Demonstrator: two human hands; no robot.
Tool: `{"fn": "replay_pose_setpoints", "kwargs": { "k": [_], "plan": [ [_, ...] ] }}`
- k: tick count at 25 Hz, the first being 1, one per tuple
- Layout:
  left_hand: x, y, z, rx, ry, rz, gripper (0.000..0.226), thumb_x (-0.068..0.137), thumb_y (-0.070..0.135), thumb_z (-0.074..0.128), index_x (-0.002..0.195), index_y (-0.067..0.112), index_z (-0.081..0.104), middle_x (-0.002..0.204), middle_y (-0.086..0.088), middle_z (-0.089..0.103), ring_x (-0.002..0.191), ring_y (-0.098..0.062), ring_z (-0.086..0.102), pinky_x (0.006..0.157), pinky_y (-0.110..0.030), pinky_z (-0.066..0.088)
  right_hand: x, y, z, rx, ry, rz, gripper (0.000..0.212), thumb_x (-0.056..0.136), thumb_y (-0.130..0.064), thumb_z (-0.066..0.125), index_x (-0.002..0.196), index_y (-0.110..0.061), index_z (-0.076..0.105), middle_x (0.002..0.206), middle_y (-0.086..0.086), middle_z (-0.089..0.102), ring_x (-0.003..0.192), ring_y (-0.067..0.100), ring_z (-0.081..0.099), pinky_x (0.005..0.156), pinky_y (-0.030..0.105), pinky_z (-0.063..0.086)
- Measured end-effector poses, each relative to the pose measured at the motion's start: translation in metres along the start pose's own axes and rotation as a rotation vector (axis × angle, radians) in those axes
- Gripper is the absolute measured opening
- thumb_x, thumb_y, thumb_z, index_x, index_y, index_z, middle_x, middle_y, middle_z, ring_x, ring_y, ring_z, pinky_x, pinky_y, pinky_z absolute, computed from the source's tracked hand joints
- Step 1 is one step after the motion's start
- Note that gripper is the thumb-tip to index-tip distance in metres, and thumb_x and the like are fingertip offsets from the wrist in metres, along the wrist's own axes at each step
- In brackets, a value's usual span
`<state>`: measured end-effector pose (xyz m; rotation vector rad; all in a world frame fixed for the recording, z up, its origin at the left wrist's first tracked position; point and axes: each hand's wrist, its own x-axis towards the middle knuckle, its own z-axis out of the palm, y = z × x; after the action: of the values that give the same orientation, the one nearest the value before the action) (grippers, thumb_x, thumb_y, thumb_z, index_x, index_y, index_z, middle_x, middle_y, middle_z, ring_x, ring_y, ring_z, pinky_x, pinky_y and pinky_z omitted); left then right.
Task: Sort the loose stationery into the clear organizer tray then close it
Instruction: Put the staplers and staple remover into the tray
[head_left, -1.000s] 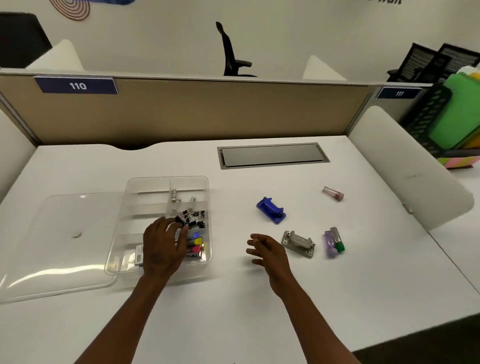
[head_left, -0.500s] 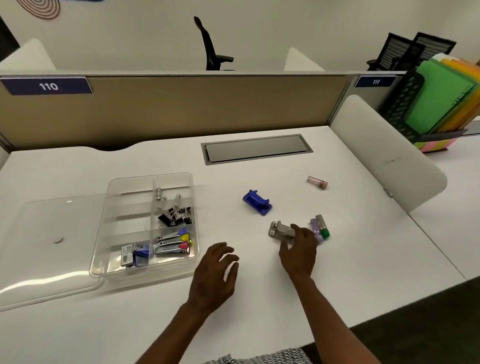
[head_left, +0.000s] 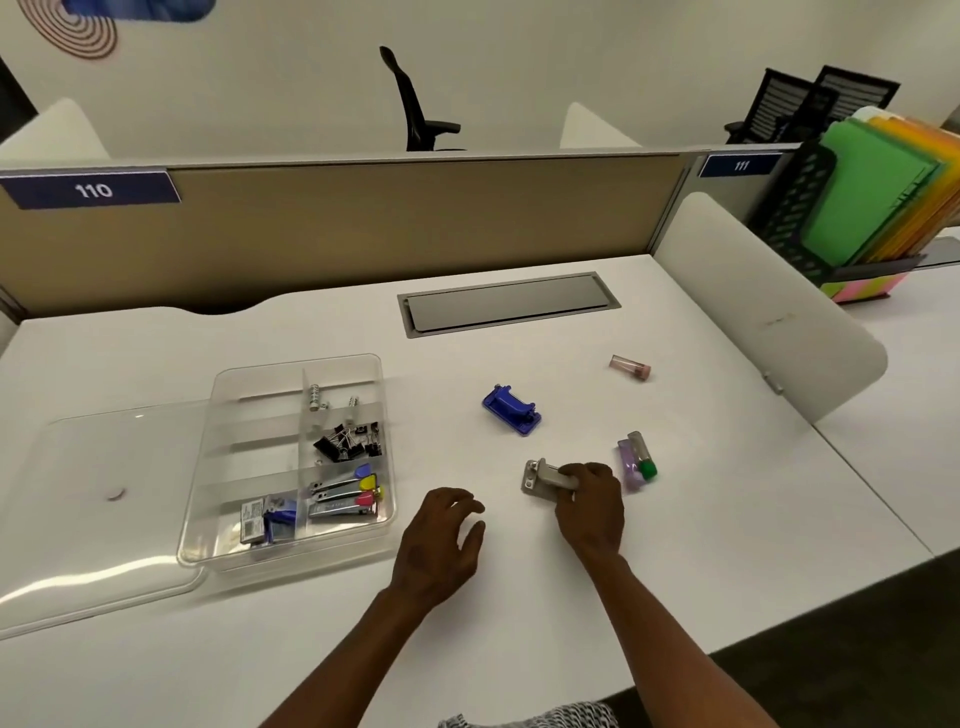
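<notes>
Both hands differ: right hand (head_left: 589, 501) grasps grey punch (head_left: 545, 478), left hand (head_left: 441, 540) released.

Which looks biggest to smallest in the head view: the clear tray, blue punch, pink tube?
1. Clear tray, by far the largest.
2. Blue punch.
3. Pink tube, the smallest, though it lies farthest from the camera, which shrinks it a little.

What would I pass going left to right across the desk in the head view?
Clear lid → organizer tray → left hand → blue hole punch → right hand on the silver punch → purple and green-capped items.
</notes>
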<state>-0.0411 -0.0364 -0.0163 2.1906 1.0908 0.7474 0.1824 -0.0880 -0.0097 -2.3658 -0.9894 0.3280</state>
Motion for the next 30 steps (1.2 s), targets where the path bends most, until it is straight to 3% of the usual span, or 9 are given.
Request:
{"fn": "replay_pose_setpoints", "kwargs": {
  "k": [3,5,7,9,13,19,25,30],
  "plan": [
    [-0.001,0.0,-0.001,-0.005,-0.047,-0.049,0.033,0.089,0.035,0.064,0.121,0.028,0.064,0.126,0.01,0.058,0.122,-0.006,0.051,0.099,-0.025,0.046,-0.012,-0.009,0.003,0.166,0.0,0.005,0.018,0.089,-0.016,0.067,0.102,-0.024,0.076,0.107,0.0,0.07,0.098,0.021,0.066,0.082,0.034,0.053],
    [0.0,0.001,-0.004,-0.005,-0.111,-0.07,0.049,0.091,0.042,0.062,0.137,0.029,0.053,0.138,0.011,0.052,0.129,-0.005,0.045,0.106,-0.019,0.038,-0.023,-0.025,0.005,0.341,-0.095,0.064,0.009,0.09,-0.03,0.069,0.096,-0.029,0.076,0.096,-0.008,0.074,0.089,0.016,0.069,0.078,0.032,0.054],
    [0.002,0.002,-0.009,-0.033,-0.163,-0.096,0.064,0.09,0.044,0.063,0.147,0.027,0.04,0.147,0.011,0.045,0.133,-0.006,0.042,0.108,-0.014,0.03,-0.034,-0.044,0.006,0.49,-0.235,0.089,0.016,0.089,-0.047,0.068,0.092,-0.033,0.075,0.088,-0.012,0.074,0.078,0.01,0.07,0.072,0.03,0.057],
    [0.005,0.004,-0.016,-0.08,-0.134,-0.123,0.067,0.09,0.042,0.065,0.149,0.026,0.037,0.144,0.011,0.048,0.124,-0.005,0.05,0.103,-0.014,0.035,-0.042,-0.06,0.005,0.585,-0.35,0.075,0.024,0.091,-0.053,0.064,0.095,-0.033,0.074,0.087,-0.008,0.075,0.075,0.01,0.071,0.067,0.029,0.057],
    [0.006,0.006,-0.043,-0.271,0.024,-0.259,0.059,0.088,0.038,0.069,0.142,0.034,0.045,0.132,0.017,0.058,0.1,0.0,0.062,0.084,-0.025,0.054,-0.049,-0.085,0.007,0.812,-0.584,0.118,0.018,0.1,-0.032,0.058,0.109,-0.023,0.072,0.101,0.004,0.077,0.087,0.023,0.075,0.07,0.034,0.054],
    [-0.004,0.006,-0.084,-0.347,0.054,-0.35,0.065,0.082,0.052,0.07,0.141,0.037,0.047,0.126,0.019,0.061,0.084,0.001,0.068,0.064,-0.009,0.051,-0.058,-0.115,0.02,0.88,-0.747,0.104,0.023,0.102,-0.025,0.054,0.116,-0.018,0.071,0.109,0.009,0.076,0.099,0.028,0.073,0.074,0.035,0.053],
    [-0.017,-0.001,-0.103,-0.353,0.169,-0.394,0.068,0.076,0.043,0.079,0.137,0.038,0.049,0.116,0.016,0.066,0.083,0.004,0.066,0.067,-0.008,0.049,-0.068,-0.143,0.032,0.924,-0.782,0.086,0.037,0.097,-0.053,0.052,0.123,-0.031,0.067,0.11,0.003,0.076,0.096,0.021,0.073,0.076,0.038,0.058],
    [-0.021,-0.009,-0.109,-0.359,0.208,-0.416,0.073,0.081,0.023,0.077,0.142,0.042,0.041,0.111,0.017,0.064,0.086,0.0,0.068,0.07,-0.018,0.057,-0.07,-0.152,0.041,0.936,-0.772,0.047,0.04,0.092,-0.03,0.07,0.13,-0.031,0.057,0.11,0.003,0.076,0.098,0.021,0.074,0.076,0.034,0.058]
  ]
}}
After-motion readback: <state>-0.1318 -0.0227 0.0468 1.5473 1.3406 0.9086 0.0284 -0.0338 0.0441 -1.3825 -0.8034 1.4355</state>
